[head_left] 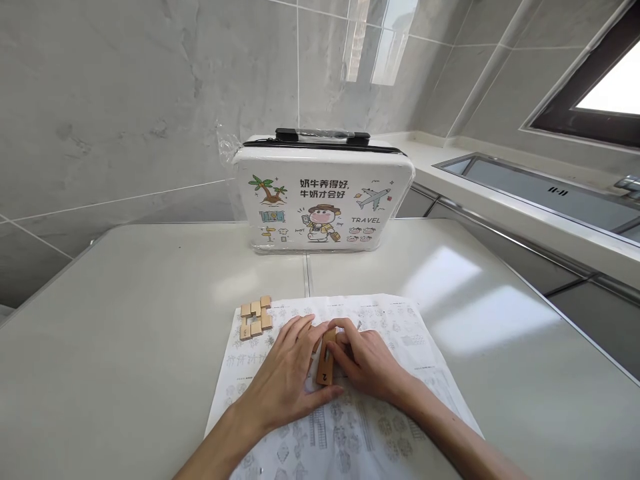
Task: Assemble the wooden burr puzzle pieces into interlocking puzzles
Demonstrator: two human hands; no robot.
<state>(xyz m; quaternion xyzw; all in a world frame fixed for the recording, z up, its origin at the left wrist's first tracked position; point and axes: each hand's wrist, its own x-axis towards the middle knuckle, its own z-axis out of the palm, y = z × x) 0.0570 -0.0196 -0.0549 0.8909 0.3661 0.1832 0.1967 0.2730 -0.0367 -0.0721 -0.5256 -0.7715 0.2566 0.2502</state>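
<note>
A wooden puzzle piece (325, 375), long and marked with a black "2" at its near end, lies between my hands above the printed sheet. My right hand (367, 357) has its fingers bent and closed, with thumb and index finger pinching this piece's far part. From the other side, my left hand (290, 367) braces the same piece, its thumb at the near end and its index finger by the far end. Part of more wood shows beneath the left fingers, mostly hidden. Several smaller notched wooden pieces (256, 310) sit grouped at the sheet's far left corner.
The creased paper sheet (400, 393), covered in small diagrams, lies on the white folding table (135, 347). A white plastic-wrapped case (280, 233) with cartoon prints stands behind it against the tiled wall. To the right is a counter with a sink (540, 193).
</note>
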